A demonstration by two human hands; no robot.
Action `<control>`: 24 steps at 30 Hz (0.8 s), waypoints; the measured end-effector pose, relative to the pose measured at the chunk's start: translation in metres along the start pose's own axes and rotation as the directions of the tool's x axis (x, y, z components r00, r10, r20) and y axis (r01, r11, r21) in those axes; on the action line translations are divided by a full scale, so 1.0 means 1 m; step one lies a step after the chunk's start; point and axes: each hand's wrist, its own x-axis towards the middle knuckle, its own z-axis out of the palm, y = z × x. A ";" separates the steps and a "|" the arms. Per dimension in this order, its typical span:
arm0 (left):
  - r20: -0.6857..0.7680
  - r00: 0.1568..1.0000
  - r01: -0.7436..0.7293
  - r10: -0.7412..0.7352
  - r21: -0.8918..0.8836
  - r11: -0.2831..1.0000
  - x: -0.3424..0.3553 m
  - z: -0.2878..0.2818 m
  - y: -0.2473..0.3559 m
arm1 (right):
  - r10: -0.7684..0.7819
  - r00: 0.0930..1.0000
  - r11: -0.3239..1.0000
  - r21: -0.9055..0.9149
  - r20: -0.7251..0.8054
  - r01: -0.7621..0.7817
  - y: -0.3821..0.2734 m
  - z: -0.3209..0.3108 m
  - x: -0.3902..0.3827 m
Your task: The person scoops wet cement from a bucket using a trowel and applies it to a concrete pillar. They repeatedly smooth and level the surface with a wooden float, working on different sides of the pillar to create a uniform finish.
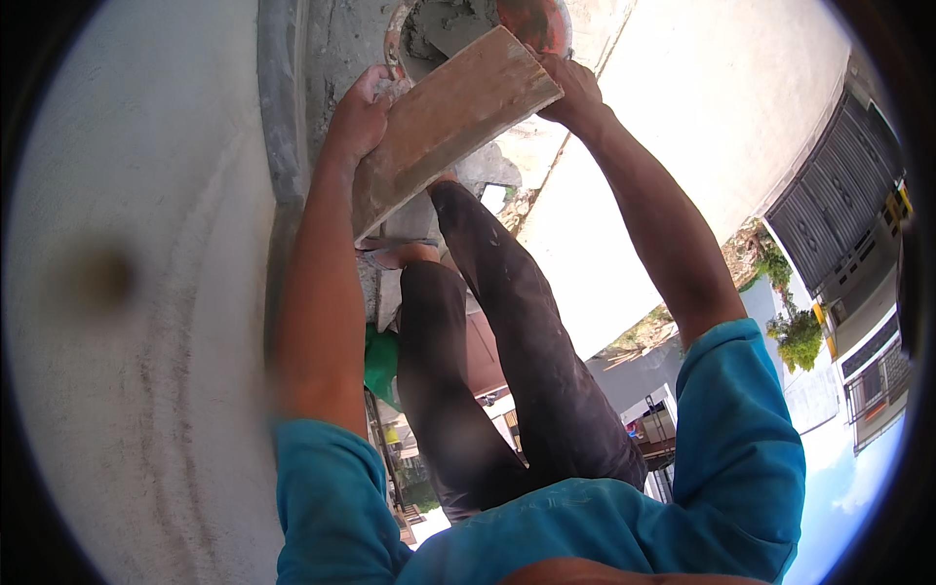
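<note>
Between my hands is a flat, rectangular reddish-brown tile (448, 127), tilted with its right end farther away. My left hand (363, 122) is closed on its left edge, with greyish dust on the fingers. At the far right corner, my right hand (573, 90) grips the tile; its fingertips are partly hidden. Just beyond the tile stands a round, orange-red bucket (561, 24) holding wet grey mortar (429, 49). A flat grey shape lies in the mortar, its kind unclear. The tile hides the bucket's near side.
A pale plastered wall (136, 244) rises close on my left, with a grey strip (283, 107) along its base. My sandalled foot (400, 255) is below the tile. A green object (382, 366) is behind my leg. Bright paving (673, 117) and a dark gate (838, 185) lie right.
</note>
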 end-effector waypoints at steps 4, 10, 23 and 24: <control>0.040 0.999 0.009 -0.008 -0.023 1.000 0.001 -0.003 0.000 | 0.245 0.969 0.955 -0.170 -0.018 -0.245 0.021 -0.011 -0.025; 0.042 0.999 0.010 -0.008 -0.060 0.998 0.002 -0.002 0.003 | 0.091 0.988 0.959 0.256 0.128 -0.122 0.016 -0.003 0.030; 0.081 0.995 0.054 -0.056 0.027 0.998 0.010 -0.007 0.009 | 0.077 0.997 0.997 0.014 0.030 -0.077 -0.001 -0.006 0.007; 0.048 0.998 0.040 -0.044 0.080 0.996 0.010 -0.007 0.010 | 0.140 0.987 0.990 0.012 0.078 -0.141 -0.001 -0.009 0.003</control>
